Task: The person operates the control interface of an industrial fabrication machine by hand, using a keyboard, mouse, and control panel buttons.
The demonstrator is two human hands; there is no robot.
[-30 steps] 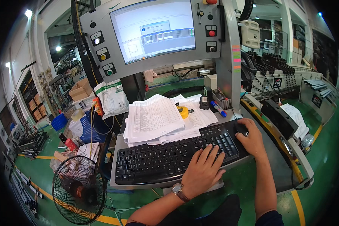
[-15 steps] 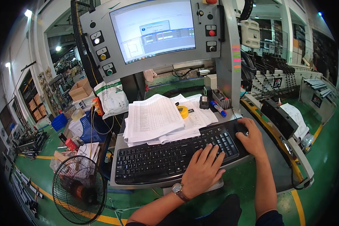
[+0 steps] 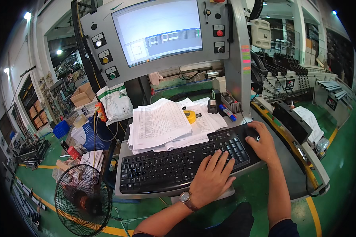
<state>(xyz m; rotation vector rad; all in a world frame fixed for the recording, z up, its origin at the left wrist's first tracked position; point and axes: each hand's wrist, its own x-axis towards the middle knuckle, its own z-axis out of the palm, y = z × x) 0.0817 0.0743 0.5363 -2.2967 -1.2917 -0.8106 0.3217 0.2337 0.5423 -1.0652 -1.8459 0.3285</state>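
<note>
My left hand, with a watch at the wrist, lies over the right part of a black keyboard. Its fingers are stretched out and slightly apart, the tips on or just above the number keys. To the right of the keyboard, my right hand curves around a black computer mouse, which is partly hidden under the fingers. Above them a lit screen, set in a grey control panel, shows a window with a table of rows and a small drawing.
Printed sheets overlap the keyboard's back edge, with a yellow tape measure on them. A blue marker lies beside a small holder. A black fan stands at left; a metal rail runs along the right.
The small pop-up box on the screen has gone. Both hands keep their places on the keyboard and mouse; the whole view has shifted slightly.
</note>
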